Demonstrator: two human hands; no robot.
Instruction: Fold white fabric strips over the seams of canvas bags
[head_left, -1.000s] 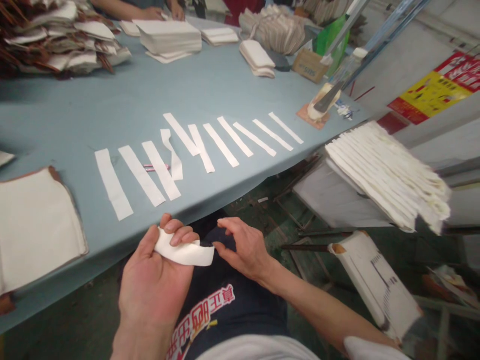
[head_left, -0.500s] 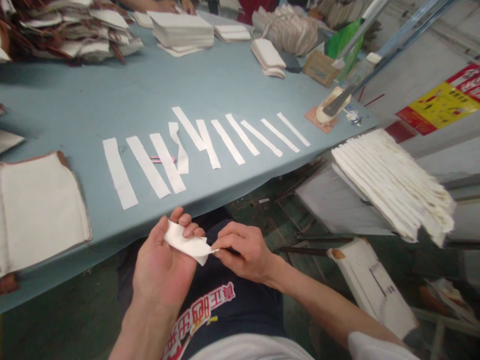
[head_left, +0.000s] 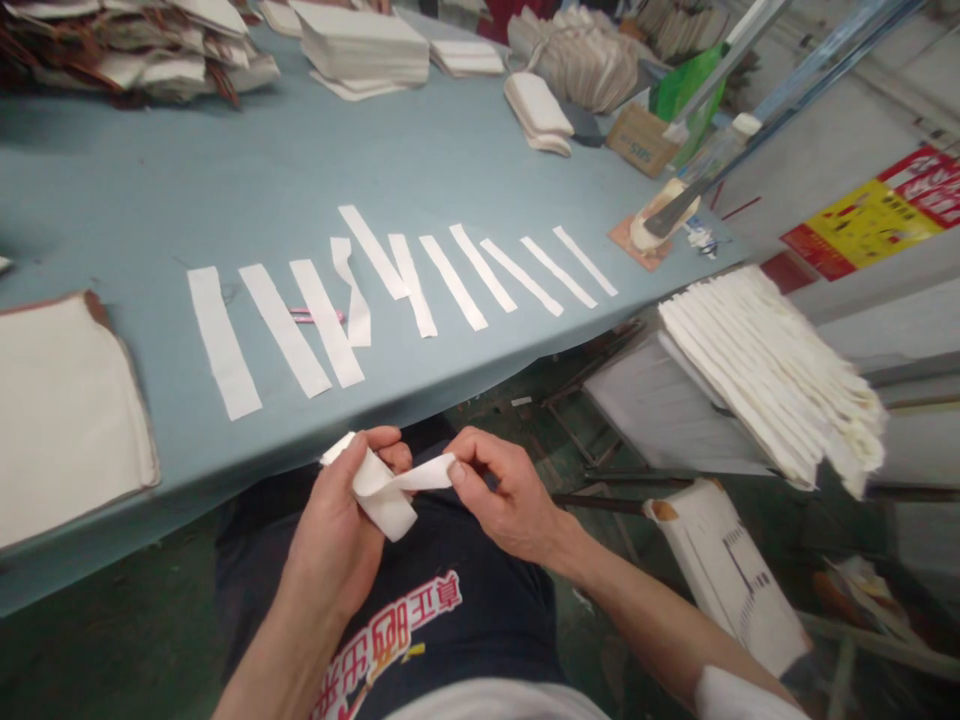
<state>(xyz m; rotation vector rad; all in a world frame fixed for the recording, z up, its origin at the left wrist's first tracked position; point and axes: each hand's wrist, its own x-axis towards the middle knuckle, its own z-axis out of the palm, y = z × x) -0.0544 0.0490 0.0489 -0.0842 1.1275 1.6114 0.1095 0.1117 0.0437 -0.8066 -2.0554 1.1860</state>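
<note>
My left hand [head_left: 352,515] is closed around a small bundle of white strips [head_left: 384,505], thumb on top, just off the table's front edge. Between thumb and fingers, my right hand [head_left: 499,495] pinches the end of one white strip [head_left: 427,474], which stretches across from the bundle. Whether the strips are paper or cloth I cannot tell. On the blue-green tabletop [head_left: 187,190] beyond my hands, several similar white strips [head_left: 225,345] lie slanted in a row. One of them, a curled strip [head_left: 352,295], is twisted. A pink slim object [head_left: 304,315] shows partly from under the strips.
At left lies a cream fabric stack [head_left: 67,410]; farther back are a brown-edged pile [head_left: 150,50] and a white stack [head_left: 364,45]. A container with a brush [head_left: 660,220] stands near the right edge. Folded white cloths [head_left: 772,370] rest on a side stand.
My right hand has peeled a strip's end out from the bundle in my left hand, so a longer piece now shows between them. The view has shifted slightly.
</note>
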